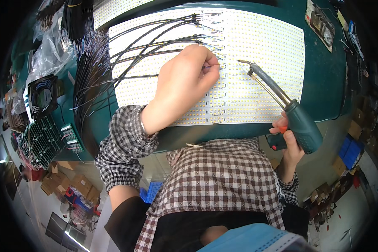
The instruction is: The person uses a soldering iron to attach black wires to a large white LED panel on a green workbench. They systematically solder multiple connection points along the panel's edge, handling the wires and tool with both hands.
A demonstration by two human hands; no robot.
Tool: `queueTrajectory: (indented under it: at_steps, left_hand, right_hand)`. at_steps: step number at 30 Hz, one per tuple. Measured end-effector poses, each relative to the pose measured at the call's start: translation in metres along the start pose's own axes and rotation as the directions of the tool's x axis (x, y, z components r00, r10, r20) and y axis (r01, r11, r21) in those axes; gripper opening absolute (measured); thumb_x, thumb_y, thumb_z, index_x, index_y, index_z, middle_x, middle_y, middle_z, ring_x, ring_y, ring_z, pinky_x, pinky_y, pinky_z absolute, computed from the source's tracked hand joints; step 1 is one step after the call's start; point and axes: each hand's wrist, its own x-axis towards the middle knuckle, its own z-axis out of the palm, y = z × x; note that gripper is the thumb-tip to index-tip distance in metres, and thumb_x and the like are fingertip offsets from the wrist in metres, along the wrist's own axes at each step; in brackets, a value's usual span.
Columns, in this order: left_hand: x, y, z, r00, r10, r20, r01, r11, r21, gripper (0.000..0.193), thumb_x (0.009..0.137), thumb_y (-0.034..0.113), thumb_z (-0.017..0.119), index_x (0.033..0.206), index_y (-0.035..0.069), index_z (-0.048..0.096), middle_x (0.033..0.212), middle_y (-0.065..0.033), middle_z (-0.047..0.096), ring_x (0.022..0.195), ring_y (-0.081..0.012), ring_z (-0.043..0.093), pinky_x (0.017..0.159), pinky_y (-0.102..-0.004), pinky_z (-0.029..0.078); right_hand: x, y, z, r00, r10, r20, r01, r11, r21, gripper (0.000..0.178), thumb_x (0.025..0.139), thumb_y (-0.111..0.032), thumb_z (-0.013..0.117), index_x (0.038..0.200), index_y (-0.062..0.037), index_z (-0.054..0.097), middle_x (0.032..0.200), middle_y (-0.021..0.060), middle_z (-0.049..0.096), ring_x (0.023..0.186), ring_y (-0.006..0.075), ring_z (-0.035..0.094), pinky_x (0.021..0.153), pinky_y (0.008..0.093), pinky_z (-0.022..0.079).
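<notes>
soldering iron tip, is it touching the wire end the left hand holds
Apart. The head view shows the soldering iron tip right of the wire end, bare LED panel between them; left hand pinches the wire.

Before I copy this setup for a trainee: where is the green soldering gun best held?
Probably by its thick pistol handle, from below and the person's right, as the right hand does. The soldering gun tapers into a thin bare metal tip aimed up-left at the LED panel, so that end is best avoided.

Bright, even light falls from overhead; the white LED panel (248, 63) glares almost washed out. Centre stays sharp, shadows soft. Fisheye bends the edges hard, corners go black, rim clutter turns dim and smeared.
</notes>
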Motion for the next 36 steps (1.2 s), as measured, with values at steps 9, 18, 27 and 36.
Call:
queueTrajectory:
  at_steps: [9, 18, 27, 36]
  left_hand:
    - [0.0005, 0.001, 0.0014, 0.999, 0.033, 0.001, -0.033, 0.998, 0.061, 0.007, 0.079, 0.01, 0.067, 0.081, 0.005, 0.062, 0.079, -0.0091, 0.063, 0.068, -0.0247, 0.065, 0.061, -0.0369, 0.051]
    - [0.0021, 0.001, -0.0003, 1.0, 0.005, 0.009, -0.005, 0.999, 0.034, 0.007, 0.078, 0.01, 0.067, 0.078, 0.005, 0.063, 0.078, -0.0103, 0.062, 0.068, -0.0251, 0.065, 0.062, -0.0374, 0.052]
    - [0.0021, 0.0027, 0.0002, 1.0, 0.029, 0.008, -0.029, 0.999, 0.042, 0.005, 0.078, 0.009, 0.066, 0.078, 0.005, 0.062, 0.078, -0.0099, 0.062, 0.068, -0.0266, 0.064, 0.062, -0.0381, 0.051]
    - [-0.0003, 0.0044, 0.0006, 0.997, 0.077, 0.002, -0.077, 0.993, 0.087, 0.006, 0.079, 0.009, 0.065, 0.08, 0.005, 0.061, 0.08, -0.0102, 0.061, 0.067, -0.0292, 0.063, 0.061, -0.0401, 0.051]
  right_hand:
    - [-0.0068, -0.0001, 0.0003, 0.996, 0.092, 0.005, -0.092, 0.996, -0.008, 0.054, 0.089, -0.027, 0.067, 0.122, 0.0149, 0.055, 0.089, 0.0165, 0.066, 0.078, 0.0239, 0.065, 0.073, 0.0366, 0.055]
    - [-0.0069, -0.0019, 0.0028, 0.992, 0.099, 0.081, -0.094, 0.994, -0.061, 0.054, 0.089, -0.024, 0.067, 0.122, 0.0159, 0.054, 0.088, 0.0159, 0.066, 0.077, 0.0232, 0.065, 0.073, 0.0342, 0.053]
    - [-0.0066, 0.0005, 0.0025, 0.993, 0.089, 0.073, -0.092, 0.995, 0.038, 0.021, 0.082, 0.008, 0.068, 0.102, 0.0062, 0.067, 0.092, 0.0128, 0.07, 0.084, 0.021, 0.068, 0.077, 0.0346, 0.057]
    - [-0.0074, 0.0017, 0.003, 0.995, 0.067, 0.078, -0.058, 0.993, -0.104, 0.053, 0.089, -0.022, 0.067, 0.123, 0.0166, 0.053, 0.086, 0.015, 0.066, 0.077, 0.0231, 0.065, 0.073, 0.0342, 0.054]
